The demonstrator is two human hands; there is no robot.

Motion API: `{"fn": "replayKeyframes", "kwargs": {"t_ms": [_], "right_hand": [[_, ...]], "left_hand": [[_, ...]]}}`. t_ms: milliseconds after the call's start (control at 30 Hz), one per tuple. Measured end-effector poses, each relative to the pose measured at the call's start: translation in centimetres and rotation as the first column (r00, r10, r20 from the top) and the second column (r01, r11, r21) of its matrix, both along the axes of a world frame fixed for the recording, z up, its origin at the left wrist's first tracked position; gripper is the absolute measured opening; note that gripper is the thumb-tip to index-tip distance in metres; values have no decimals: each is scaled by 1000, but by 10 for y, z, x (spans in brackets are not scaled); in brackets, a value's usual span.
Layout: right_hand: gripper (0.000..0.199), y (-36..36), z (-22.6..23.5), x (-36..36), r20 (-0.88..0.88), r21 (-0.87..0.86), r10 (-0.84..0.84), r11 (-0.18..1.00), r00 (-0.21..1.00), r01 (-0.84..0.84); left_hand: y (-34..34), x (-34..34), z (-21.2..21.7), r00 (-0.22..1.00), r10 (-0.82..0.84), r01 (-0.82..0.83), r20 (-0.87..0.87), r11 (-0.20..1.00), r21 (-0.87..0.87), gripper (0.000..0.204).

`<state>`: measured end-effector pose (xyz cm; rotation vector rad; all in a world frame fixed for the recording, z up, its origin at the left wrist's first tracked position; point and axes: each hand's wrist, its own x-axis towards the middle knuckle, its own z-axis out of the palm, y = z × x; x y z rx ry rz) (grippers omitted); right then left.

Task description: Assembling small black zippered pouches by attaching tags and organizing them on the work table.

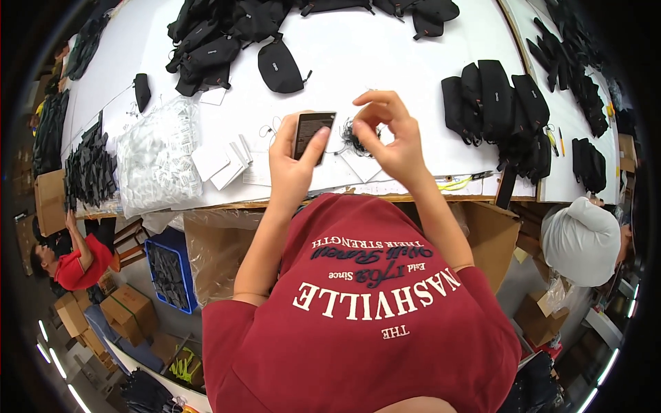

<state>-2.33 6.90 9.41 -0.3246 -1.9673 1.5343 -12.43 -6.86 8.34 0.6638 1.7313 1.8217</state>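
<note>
Gripping one dark card (313, 132), the left hand (292, 165) faces the right hand (389, 134) pinching one thin string (358, 134).

Dark card (311, 134) in left hand (292, 168): stiff, slightly glossy paper. Black pouches (279, 67) upper frame: matt cloth. Clear bag (158, 155) at left: shiny crinkled plastic. Table (385, 62): smooth matt white.

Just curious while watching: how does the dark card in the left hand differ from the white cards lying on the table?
The dark card is dark brown to black; the white cards are plain white. The dark card is held up off the table in the left hand; the white cards lie loosely overlapped on the white table. The dark card is single; the white cards are several. Both are flat rectangles.
</note>
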Motion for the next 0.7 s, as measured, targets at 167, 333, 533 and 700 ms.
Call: {"fn": "replayKeyframes", "kwargs": {"t_ms": [167, 333, 533, 700], "right_hand": [[24, -14, -3, -3, -49, 67, -60, 996, 997, 64], [20, -15, -7, -10, -41, 262, -167, 950, 985, 172], [10, 3, -9, -8, 144, -407, 102, 913, 984, -35], [8, 9, -10, -13, 264, -220, 161, 970, 951, -103]], "left_hand": [[5, 10, 10, 991, 16, -17, -129, 1000, -5, 11], [7, 8, 7, 965, 29, -41, -260, 998, -41, 10], [3, -9, 5, 936, -100, 85, -338, 995, -59, 14], [0, -39, -32, 834, -403, 406, 377, 911, 77, 29]]}}
